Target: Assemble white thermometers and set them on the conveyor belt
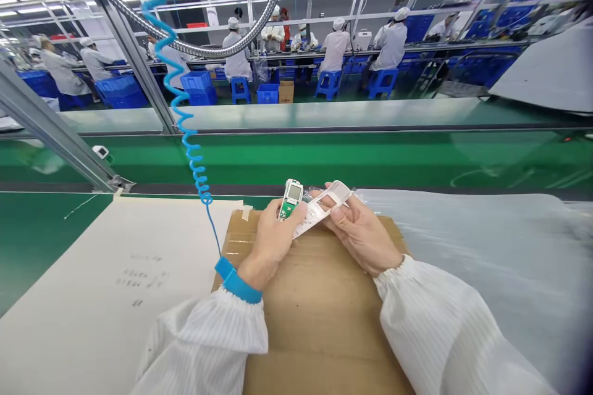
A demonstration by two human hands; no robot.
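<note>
My left hand (270,236) is closed around a small handset circuit board (291,199), green with a grey screen in a white frame at its top. A long white plastic phone housing (317,212) slants up to the right beside it, its lower end by my left thumb. My right hand (354,228) grips the housing's upper end between thumb and fingers. The two parts are close together but separate at the top; whether they touch lower down is hidden by my left hand. A blue wrist strap (238,281) circles my left wrist.
Brown cardboard (319,321) lies beneath my hands. White paper (176,247) with handwriting is at left, translucent plastic sheeting (472,247) at right. A coiled blue cord (178,92) hangs down to the strap. Beyond runs a green conveyor belt (296,160); several people sit at benches behind.
</note>
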